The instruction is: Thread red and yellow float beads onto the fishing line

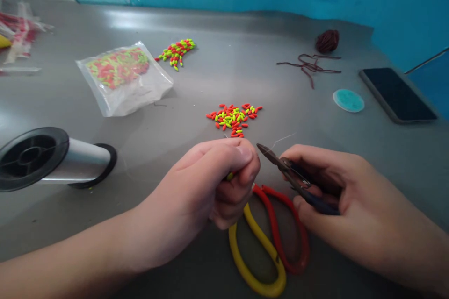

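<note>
My left hand (213, 182) is closed around something small, and only a yellow-green bead (229, 176) shows between the fingers. A thin clear line (282, 140) rises near the tips of the tool held by my right hand (358, 201). That hand grips small pliers or cutters with dark blue handles (298, 182), their steel tips pointing left towards my left fist. A loose heap of oval red and yellow-green beads (233, 119) lies just beyond my left hand. Below my hands rest a yellow loop (252, 254) and a red loop (291, 224) of smooth cord or tubing.
A spool of clear line (52, 159) lies on its side at left. Farther back are a plastic bag of beads (122, 79), a bead cluster (175, 51), dark red cord (308, 65), a teal disc (348, 100) and a phone (398, 95) on the grey table (224, 23).
</note>
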Demonstrator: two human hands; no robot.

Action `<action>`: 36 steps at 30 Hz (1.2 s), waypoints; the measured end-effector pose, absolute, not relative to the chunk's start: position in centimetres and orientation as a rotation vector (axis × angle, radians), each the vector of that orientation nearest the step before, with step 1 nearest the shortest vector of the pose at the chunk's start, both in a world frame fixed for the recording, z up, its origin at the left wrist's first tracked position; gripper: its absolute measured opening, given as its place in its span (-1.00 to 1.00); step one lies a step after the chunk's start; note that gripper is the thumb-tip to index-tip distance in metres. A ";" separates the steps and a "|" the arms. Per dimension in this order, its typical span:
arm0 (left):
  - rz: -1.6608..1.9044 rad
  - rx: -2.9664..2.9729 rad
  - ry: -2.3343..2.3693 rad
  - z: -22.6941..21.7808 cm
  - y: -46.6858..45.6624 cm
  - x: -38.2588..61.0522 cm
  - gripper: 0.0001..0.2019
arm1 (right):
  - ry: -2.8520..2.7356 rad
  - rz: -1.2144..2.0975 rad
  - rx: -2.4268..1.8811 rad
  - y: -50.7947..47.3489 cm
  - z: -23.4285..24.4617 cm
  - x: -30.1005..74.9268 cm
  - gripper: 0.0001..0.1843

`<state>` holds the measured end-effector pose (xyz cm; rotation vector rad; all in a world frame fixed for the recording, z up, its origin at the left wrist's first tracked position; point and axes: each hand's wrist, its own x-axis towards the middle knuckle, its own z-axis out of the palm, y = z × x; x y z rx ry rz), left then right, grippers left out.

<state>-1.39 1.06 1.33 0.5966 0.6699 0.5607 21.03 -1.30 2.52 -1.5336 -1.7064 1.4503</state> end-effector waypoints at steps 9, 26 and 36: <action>0.573 0.637 0.692 1.2 1.2 -1.3 -0.67 | -1.708 1.361 -1.566 -1.6 2.2 21.2 -0.78; 0.581 0.647 0.698 1.3 1.2 -1.3 -0.67 | -1.690 1.334 -1.520 -1.7 2.1 20.9 -0.75; 0.580 0.663 0.705 1.4 1.3 -1.2 -0.67 | -1.699 1.276 -1.506 -1.5 1.9 20.9 -0.75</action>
